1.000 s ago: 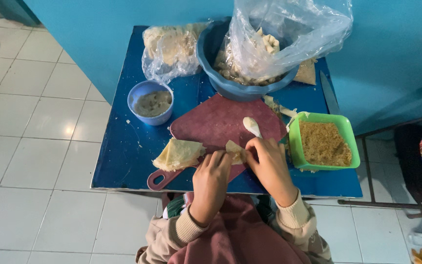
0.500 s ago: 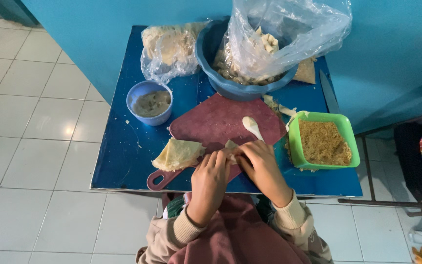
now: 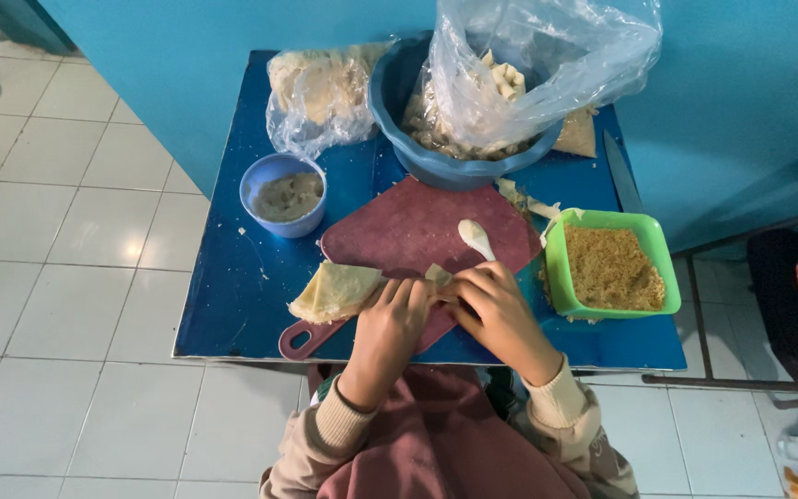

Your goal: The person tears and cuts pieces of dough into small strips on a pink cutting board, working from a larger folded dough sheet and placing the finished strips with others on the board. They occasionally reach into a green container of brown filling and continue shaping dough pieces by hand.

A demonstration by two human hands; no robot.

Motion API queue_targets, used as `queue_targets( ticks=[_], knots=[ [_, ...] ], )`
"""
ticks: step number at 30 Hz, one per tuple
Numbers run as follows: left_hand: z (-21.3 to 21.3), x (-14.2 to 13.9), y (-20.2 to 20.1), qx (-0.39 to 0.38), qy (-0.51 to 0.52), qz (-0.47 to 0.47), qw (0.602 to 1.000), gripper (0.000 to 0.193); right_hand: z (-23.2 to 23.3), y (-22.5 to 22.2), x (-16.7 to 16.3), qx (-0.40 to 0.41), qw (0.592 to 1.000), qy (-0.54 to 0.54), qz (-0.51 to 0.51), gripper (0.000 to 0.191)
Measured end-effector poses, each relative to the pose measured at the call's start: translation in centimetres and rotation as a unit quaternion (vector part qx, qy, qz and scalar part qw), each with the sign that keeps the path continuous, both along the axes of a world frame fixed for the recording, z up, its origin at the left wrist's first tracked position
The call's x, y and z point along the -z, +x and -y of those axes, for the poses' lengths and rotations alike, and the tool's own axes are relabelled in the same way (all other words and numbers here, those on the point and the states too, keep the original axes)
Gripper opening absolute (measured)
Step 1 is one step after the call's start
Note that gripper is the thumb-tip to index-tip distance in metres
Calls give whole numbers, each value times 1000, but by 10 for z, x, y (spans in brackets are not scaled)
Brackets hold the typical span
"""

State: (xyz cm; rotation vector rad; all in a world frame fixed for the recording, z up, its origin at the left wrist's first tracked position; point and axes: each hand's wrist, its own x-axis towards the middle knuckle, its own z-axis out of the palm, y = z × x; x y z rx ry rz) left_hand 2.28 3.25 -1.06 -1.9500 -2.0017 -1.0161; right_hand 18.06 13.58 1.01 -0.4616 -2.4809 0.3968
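My left hand (image 3: 390,325) and my right hand (image 3: 491,310) meet over the near edge of a dark red cutting board (image 3: 417,222) on a small blue table (image 3: 233,305). Both hands pinch a small pale wrapper piece (image 3: 437,275) between their fingertips; most of it is hidden by the fingers. Just left of my left hand lies a folded stack of pale yellow wrappers (image 3: 336,290). A white spoon (image 3: 476,238) rests on the board, just beyond my right hand.
A green square tub of brown crumbs (image 3: 610,266) stands right of the board. A small blue bowl of greyish paste (image 3: 284,194) is at the left. Behind stand a large blue basin (image 3: 399,111) lined with a clear bag, and another bag of wrappers (image 3: 320,88). A knife (image 3: 622,176) lies far right.
Both hands have drawn closer together over the wrapper piece and cover more of it. Everything else on the table is unmoved.
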Motion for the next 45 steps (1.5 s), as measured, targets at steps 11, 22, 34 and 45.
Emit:
queue_targets(
  ticks=[11, 22, 34, 45],
  knots=[
    [7, -7, 8, -9, 33, 112, 993, 17, 1, -4, 7, 27, 997, -75, -2, 6],
    [-6, -3, 13, -56, -38, 169, 983, 6, -8, -11, 5, 50, 992, -114, 16, 12],
    [1, 6, 6, 0, -21, 125, 992, 22, -1, 2, -3, -12, 998, 50, 38, 25],
    [1, -6, 1, 37, 61, 70, 995, 22, -2, -1, -1, 7, 998, 35, 43, 17]
  ],
)
